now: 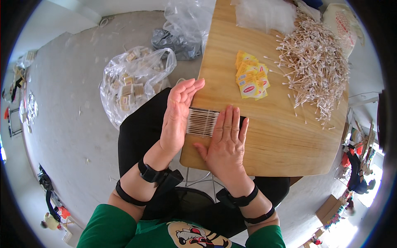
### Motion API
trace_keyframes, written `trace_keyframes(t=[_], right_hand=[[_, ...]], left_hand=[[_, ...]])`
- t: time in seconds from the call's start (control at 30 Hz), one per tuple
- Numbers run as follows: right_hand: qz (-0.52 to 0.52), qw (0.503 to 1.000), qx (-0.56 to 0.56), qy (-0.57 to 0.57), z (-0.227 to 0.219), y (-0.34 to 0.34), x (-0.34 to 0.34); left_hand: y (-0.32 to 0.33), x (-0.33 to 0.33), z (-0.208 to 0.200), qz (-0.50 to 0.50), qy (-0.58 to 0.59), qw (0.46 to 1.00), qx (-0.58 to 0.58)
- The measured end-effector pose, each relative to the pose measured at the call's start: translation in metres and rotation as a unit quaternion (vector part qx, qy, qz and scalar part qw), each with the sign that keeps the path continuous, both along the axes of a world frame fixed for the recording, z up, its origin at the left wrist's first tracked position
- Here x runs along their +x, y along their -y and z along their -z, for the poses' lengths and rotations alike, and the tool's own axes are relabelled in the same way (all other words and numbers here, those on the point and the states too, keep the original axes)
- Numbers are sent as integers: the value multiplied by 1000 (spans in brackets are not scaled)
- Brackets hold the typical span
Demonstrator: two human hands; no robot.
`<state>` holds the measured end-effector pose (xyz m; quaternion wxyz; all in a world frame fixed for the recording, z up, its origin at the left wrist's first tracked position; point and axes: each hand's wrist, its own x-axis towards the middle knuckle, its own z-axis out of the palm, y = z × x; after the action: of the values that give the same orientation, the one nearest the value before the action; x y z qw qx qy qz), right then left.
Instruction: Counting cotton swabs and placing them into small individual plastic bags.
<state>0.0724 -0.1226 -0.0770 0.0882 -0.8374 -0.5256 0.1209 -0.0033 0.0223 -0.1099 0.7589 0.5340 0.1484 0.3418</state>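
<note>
A row of cotton swabs (202, 122) lies side by side at the near left edge of the wooden table. My left hand (177, 115) stands on edge at the row's left ends, its fingers stretched out and its palm turned toward the swabs. Flat over the right ends rests my right hand (226, 142), fingers straight and thumb spread. A dark edge shows along the row's far side and again beside my right fingers; what it belongs to is mostly hidden. Neither hand grips anything.
Yellow printed packets (252, 76) lie in a loose pile on the table (285, 144). A big heap of cotton swabs (314, 62) covers its far right, near clear plastic bags (266, 14). On the floor at left sits a clear bag of small packs (132, 89). Other people work far off.
</note>
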Motion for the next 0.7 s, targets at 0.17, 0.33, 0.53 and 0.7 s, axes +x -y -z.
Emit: trace_keyframes(t=[0.17, 0.33, 0.53, 0.7], right_hand=[[10, 999, 38, -21, 2, 1, 1], [-9, 1000, 9, -5, -1, 0, 2], [-5, 1000, 29, -8, 1, -1, 1], [12, 977, 178, -115, 3, 16, 20]], left_hand=[[0, -1, 1, -17, 12, 1000, -22], [1, 2, 2, -23, -7, 1000, 3], [0, 3, 2, -18, -1, 1000, 3], [1, 3, -4, -54, -12, 997, 45]])
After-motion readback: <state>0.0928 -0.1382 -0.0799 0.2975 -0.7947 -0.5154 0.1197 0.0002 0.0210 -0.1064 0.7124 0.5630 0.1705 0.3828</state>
